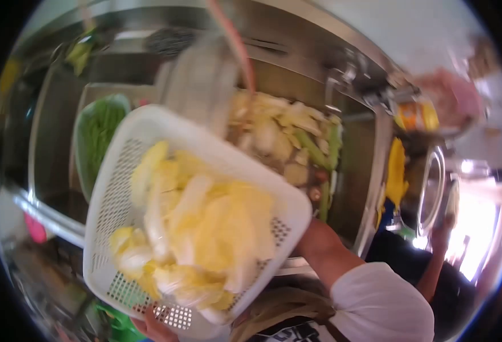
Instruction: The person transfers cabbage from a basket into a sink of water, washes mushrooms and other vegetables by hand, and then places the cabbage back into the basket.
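A white plastic basket (100, 228) with slotted walls fills the middle of the view, tilted toward me. Loose yellow and white napa cabbage leaves (222, 222) lie inside it. At its lower left edge my left hand (153, 326) is closed on the basket, the fingers partly hidden beneath. My right forearm (326, 246) runs up to the basket's right side, and the hand itself is hidden behind it. Just beyond the basket, a metal sink basin (356, 165) holds more cabbage pieces (271, 137) and green stalks (313, 149).
Long green vegetables (104, 131) fill a pale green tub (81, 154) in the left basin. A reddish hose (234, 40) hangs over the sink. Yellow gloves (396, 171) lie at the right edge. Another person's arm (436, 256) shows at far right.
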### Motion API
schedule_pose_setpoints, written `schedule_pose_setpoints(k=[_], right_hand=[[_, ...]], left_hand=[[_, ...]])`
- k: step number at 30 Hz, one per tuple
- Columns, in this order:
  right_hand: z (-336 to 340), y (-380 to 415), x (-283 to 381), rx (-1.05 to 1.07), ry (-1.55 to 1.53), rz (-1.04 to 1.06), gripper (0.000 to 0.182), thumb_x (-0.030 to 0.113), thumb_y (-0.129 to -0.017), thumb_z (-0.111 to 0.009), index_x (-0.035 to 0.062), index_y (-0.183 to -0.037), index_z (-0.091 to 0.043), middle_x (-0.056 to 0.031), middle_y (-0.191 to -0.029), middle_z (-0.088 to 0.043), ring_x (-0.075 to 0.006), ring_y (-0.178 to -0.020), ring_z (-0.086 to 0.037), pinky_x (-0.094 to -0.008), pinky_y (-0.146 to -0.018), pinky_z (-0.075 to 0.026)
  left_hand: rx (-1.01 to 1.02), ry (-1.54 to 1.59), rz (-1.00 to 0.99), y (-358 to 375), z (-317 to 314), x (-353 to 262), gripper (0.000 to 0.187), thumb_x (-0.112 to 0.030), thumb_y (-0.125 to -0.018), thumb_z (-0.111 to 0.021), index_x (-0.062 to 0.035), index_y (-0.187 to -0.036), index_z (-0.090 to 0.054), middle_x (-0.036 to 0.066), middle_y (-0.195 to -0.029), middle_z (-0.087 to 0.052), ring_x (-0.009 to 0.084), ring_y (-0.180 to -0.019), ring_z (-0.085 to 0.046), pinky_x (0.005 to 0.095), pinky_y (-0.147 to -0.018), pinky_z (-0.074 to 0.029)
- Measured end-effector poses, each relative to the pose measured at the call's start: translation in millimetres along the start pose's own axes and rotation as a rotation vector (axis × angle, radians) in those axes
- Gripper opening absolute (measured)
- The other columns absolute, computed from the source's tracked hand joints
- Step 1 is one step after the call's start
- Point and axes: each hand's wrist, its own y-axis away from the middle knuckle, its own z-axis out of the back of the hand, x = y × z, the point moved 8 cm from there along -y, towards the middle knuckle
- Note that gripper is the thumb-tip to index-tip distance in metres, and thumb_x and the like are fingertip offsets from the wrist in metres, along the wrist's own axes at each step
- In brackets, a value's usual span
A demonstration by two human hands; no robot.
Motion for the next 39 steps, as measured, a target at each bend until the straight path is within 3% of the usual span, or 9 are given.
schedule_pose_setpoints(k=[6,15,18,24,30,33,34,35,39], right_hand=[[-12,-34,-12,-0.009,-0.100,0.085,0.026,0.021,-0.088,-0.052,0.0005,-0.102,-0.059,-0.0250,-0.095,-0.063,-0.0396,-0.086,-0.063,-0.0498,-0.077,-0.049],[131,-37,-9,-0.248,-0.138,0.081,0.020,0.015,-0.088,-0.047,0.0012,-0.102,-0.052,-0.0263,-0.082,-0.060,-0.0432,-0.081,-0.060,-0.0515,-0.073,-0.049],[177,-44,0,-0.628,-0.242,0.277,0.022,0.014,-0.089,-0.044,0.0007,-0.105,-0.050,-0.0266,-0.093,-0.057,-0.0420,-0.089,-0.058,-0.0510,-0.079,-0.047],[223,-106,1,-0.934,0.244,-0.105,0.018,0.013,-0.084,-0.048,0.0056,-0.098,-0.055,-0.0154,-0.104,-0.053,-0.0326,-0.096,-0.056,-0.0451,-0.080,-0.046],[165,-123,8,-0.479,0.433,-0.101,0.018,0.016,-0.084,-0.051,0.0072,-0.084,-0.067,-0.0145,-0.093,-0.061,-0.0281,-0.100,-0.056,-0.0427,-0.085,-0.044],[147,-104,19,-0.553,0.504,0.045,0.029,0.024,-0.087,-0.052,0.0029,-0.104,-0.065,-0.0156,-0.105,-0.060,-0.0303,-0.104,-0.056,-0.0447,-0.089,-0.044],[154,-100,12,-0.418,0.194,-0.186,0.036,0.025,-0.087,-0.052,-0.0010,-0.112,-0.060,-0.0205,-0.116,-0.057,-0.0334,-0.112,-0.052,-0.0462,-0.097,-0.039],[117,-157,-39,-0.691,0.400,-0.067,0.044,0.024,-0.086,-0.054,-0.0030,-0.120,-0.053,-0.0247,-0.122,-0.054,-0.0370,-0.119,-0.048,-0.0464,-0.103,-0.036],[133,-109,-54,-0.536,0.236,-0.203,0.043,0.024,-0.085,-0.055,-0.0027,-0.118,-0.055,-0.0248,-0.120,-0.055,-0.0371,-0.117,-0.050,-0.0464,-0.101,-0.037]], left_hand=[[0.024,-0.208,-0.120,-3,10,-11,0.047,-0.011,-0.079,-0.059,0.0060,-0.122,-0.052,0.022,-0.111,-0.059,0.0334,-0.092,-0.060,0.0460,-0.076,-0.053],[-0.008,0.020,-0.087,4,4,5,0.057,-0.012,-0.078,-0.055,-0.0023,-0.132,-0.041,0.019,-0.109,-0.057,0.0268,-0.081,-0.062,0.0364,-0.060,-0.054],[-0.021,-0.028,-0.091,2,8,7,0.057,-0.011,-0.078,-0.055,-0.0020,-0.132,-0.041,0.020,-0.109,-0.057,0.0266,-0.080,-0.062,0.0364,-0.058,-0.054],[-0.043,-0.052,-0.100,7,4,4,0.055,-0.006,-0.072,-0.054,0.0005,-0.126,-0.044,0.019,-0.104,-0.058,0.0262,-0.079,-0.063,0.0359,-0.059,-0.054],[0.023,-0.012,-0.124,-2,8,11,0.041,-0.004,-0.071,-0.057,-0.0025,-0.111,-0.052,0.012,-0.093,-0.060,0.0233,-0.074,-0.062,0.0346,-0.058,-0.053],[0.050,0.042,-0.096,-1,13,11,0.034,-0.002,-0.071,-0.059,-0.0050,-0.105,-0.055,0.008,-0.088,-0.062,0.0217,-0.075,-0.063,0.0354,-0.064,-0.055],[0.065,0.045,-0.114,-3,14,11,0.033,0.000,-0.073,-0.057,-0.0034,-0.106,-0.055,0.008,-0.091,-0.064,0.0206,-0.079,-0.064,0.0355,-0.068,-0.055],[0.072,0.067,-0.143,0,10,3,0.033,0.002,-0.073,-0.056,-0.0027,-0.106,-0.055,0.009,-0.093,-0.064,0.0201,-0.080,-0.064,0.0350,-0.070,-0.054],[0.109,0.107,-0.162,-2,7,5,0.033,0.005,-0.074,-0.054,-0.0010,-0.107,-0.055,0.009,-0.098,-0.066,0.0192,-0.082,-0.065,0.0343,-0.072,-0.054]])
